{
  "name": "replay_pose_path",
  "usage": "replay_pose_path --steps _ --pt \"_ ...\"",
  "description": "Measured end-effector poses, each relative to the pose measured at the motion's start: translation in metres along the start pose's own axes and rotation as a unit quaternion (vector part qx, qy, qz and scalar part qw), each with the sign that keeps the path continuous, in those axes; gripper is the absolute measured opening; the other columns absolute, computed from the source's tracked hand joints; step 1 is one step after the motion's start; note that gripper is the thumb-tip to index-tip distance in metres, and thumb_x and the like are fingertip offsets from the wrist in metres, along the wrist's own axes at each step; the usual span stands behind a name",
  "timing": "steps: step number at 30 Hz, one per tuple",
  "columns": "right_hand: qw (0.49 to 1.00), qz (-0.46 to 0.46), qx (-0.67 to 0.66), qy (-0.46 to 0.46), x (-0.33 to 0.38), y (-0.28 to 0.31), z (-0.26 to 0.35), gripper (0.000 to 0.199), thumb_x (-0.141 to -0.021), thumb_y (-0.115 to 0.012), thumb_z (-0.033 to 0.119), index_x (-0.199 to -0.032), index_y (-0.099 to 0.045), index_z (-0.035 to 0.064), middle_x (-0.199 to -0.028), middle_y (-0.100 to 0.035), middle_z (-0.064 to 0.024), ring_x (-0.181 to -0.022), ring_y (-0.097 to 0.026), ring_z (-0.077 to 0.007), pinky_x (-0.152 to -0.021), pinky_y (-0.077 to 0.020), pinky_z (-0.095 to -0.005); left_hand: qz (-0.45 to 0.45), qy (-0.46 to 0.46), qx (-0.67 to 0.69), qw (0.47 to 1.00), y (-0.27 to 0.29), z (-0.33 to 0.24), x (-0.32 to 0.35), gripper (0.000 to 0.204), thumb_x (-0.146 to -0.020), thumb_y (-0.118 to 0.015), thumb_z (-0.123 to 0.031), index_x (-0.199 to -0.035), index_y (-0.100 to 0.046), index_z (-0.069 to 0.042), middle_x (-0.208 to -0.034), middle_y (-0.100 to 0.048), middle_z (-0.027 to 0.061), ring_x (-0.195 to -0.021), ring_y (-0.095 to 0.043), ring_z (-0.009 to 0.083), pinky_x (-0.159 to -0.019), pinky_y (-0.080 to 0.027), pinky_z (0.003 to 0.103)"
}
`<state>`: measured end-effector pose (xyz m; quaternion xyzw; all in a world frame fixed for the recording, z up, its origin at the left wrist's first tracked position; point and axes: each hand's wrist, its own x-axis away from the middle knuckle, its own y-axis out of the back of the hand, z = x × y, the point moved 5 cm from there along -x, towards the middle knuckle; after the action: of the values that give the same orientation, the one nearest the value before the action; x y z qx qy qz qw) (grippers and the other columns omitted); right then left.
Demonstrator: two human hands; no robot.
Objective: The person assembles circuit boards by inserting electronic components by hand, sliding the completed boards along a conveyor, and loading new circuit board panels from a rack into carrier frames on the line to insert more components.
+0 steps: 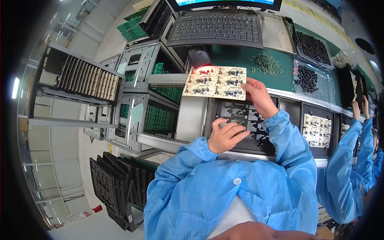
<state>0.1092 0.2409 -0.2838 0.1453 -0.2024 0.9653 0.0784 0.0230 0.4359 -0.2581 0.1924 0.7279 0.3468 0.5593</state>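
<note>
My right hand (261,97) grips the right edge of a cream circuit board (216,91), thumb on its top face. The board carries rows of small dark and blue components. Its upper left corner lies under a black scanner (199,58), whose red light falls on it. My left hand (226,136) holds nothing that I can see; its fingers are apart and slightly bent. It hovers over a black fixture frame (256,120) with cut-out pockets, which lies in front of me below the board.
A keyboard (216,30) lies beneath a monitor (224,3). Green components (267,64) and bagged black parts (307,78) are at the right. Metal board racks (134,72) stand left; black frames (116,180) lean lower left. A co-worker's hands (361,107) work at far right.
</note>
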Motion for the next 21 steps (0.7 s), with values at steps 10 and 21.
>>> replay_pose_path --steps 10,21 --pt "0.995 0.026 0.078 0.065 0.04 0.025 -0.005 0.042 -0.109 -0.058 0.01 -0.149 -0.057 -0.0023 -0.127 -0.075 -0.0069 -0.11 -0.072 -0.0129 -0.097 -0.0564 -0.0289 -0.127 0.074 0.031 0.989 0.026 0.016 0.007 0.035 -0.078 -0.08 -0.005 -0.108 -0.077 -0.024 -0.103 -0.066 -0.0058 -0.094 -0.064 0.0165 -0.097 -0.038 0.043" --pt "0.974 -0.135 0.175 0.059 0.164 0.114 -0.035 0.05 -0.109 -0.063 0.006 -0.155 -0.049 -0.0033 -0.106 -0.076 -0.0041 -0.099 -0.066 -0.0066 -0.091 -0.0515 -0.0233 -0.083 0.252 0.009 0.964 0.03 0.041 0.025 0.028 -0.087 -0.075 -0.003 -0.112 -0.075 -0.015 -0.108 -0.064 0.0054 -0.104 -0.06 0.0268 -0.1 -0.036 0.042"
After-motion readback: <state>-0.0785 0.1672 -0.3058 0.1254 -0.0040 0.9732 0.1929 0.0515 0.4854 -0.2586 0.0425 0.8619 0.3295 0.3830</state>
